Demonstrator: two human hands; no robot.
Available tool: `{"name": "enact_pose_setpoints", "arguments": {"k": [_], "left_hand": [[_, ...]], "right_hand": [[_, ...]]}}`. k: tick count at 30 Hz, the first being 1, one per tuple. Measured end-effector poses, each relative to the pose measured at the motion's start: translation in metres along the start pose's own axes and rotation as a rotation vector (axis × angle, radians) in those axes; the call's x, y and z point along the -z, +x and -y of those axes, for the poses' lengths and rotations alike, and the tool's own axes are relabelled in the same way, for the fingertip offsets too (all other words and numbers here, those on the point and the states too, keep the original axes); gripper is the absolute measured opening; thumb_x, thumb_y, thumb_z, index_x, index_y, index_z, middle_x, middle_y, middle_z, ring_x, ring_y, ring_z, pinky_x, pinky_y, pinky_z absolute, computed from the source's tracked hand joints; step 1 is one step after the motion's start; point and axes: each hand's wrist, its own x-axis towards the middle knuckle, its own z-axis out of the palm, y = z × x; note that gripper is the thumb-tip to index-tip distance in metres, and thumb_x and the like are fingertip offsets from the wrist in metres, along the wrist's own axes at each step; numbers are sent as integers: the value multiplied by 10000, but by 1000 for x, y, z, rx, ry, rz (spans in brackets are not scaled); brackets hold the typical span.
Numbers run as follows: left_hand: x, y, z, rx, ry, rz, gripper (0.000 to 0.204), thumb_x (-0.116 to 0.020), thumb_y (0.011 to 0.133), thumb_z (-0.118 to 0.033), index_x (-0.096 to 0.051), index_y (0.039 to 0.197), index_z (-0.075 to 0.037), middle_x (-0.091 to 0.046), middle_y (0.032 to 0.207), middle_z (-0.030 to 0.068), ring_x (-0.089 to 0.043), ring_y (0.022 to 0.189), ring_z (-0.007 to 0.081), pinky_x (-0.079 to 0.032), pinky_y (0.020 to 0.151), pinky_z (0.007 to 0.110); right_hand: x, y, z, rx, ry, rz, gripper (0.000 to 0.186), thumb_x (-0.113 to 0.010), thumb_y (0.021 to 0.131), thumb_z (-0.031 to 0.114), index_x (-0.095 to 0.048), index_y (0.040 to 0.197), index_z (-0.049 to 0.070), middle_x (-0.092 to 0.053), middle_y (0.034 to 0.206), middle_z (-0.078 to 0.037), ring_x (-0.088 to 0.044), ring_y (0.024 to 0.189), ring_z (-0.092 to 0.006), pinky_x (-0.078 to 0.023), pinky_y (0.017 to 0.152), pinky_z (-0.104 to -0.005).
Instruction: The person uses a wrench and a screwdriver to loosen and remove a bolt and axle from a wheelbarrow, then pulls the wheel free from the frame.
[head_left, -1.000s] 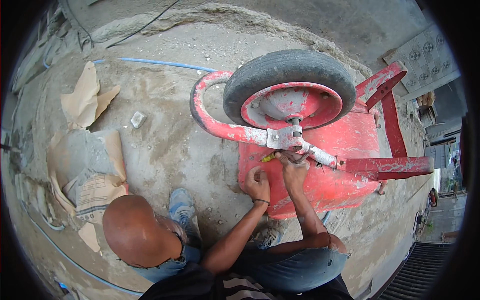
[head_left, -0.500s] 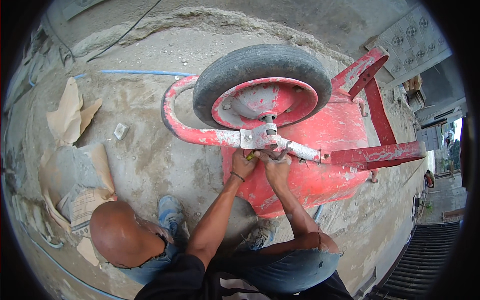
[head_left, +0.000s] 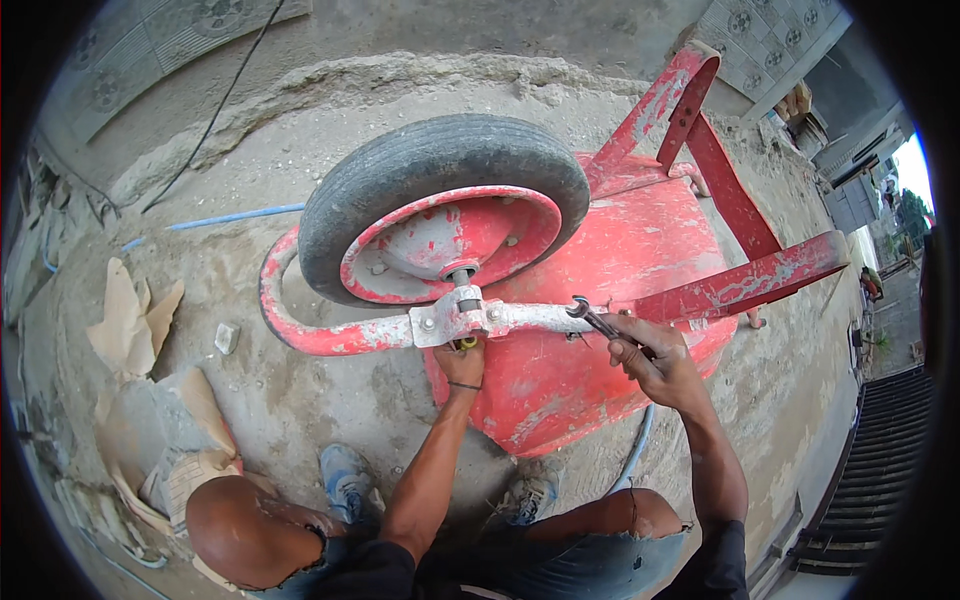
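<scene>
An overturned red wheelbarrow [head_left: 640, 250] lies in front of me, paint worn, its black-tyred wheel [head_left: 450, 150] uppermost. My left hand [head_left: 460, 366] is closed just beneath the axle bracket [head_left: 466, 312] on the tube frame. A small yellow thing [head_left: 465, 343] shows at its fingers; its kind is partly hidden by the hand and bracket. Farther right, my right hand [head_left: 655, 365] grips an open-end wrench [head_left: 600, 322]. The wrench's jaw points up and left, close over the whitish frame tube [head_left: 545, 317] and apart from the bracket bolts.
Torn brown paper [head_left: 125, 320] and an opened bag with grey powder [head_left: 165, 420] lie on the left, near a small pale block [head_left: 227, 338]. A blue hose [head_left: 235, 216] runs behind the wheel. Red metal legs [head_left: 745, 275] jut out at right; a dark grille [head_left: 860, 470] stands beyond.
My right hand has drawn away from the bracket to the right, lifting the wrench into plain view. My left hand stays under the bracket. The whole view has shifted, placing the wheelbarrow farther left.
</scene>
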Motion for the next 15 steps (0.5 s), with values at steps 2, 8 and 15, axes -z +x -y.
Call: {"name": "enact_pose_setpoints", "arguments": {"k": [2, 8, 15], "left_hand": [[2, 1, -1, -56, -1, 10, 327, -588, 665, 124, -637, 959, -11, -636, 928, 34, -602, 864, 136, -474, 768, 281], [3, 1, -2, -63, 64, 20, 401, -572, 650, 130, -631, 1032, 22, -652, 1011, 69, -617, 929, 166, -476, 839, 303], [6, 2, -1, -66, 103, 31, 409, -557, 656, 127, -630, 1046, 27, -656, 1012, 69, -618, 926, 165, -474, 848, 302]], "right_hand": [[-10, 8, -2, 85, -103, 12, 336, -600, 925, 82, -596, 1260, 58, -570, 677, -56, -543, 590, -110, -457, 550, -279], [-35, 22, 13, 121, -188, 71, 332, -634, 882, 74, -631, 1213, 106, -575, 707, -174, -553, 586, -310, -441, 557, -399], [-66, 10, 26, -19, -103, -68, 334, -635, 881, 99, -638, 1214, 124, -528, 675, -176, -528, 566, -328, -426, 555, -425]]}}
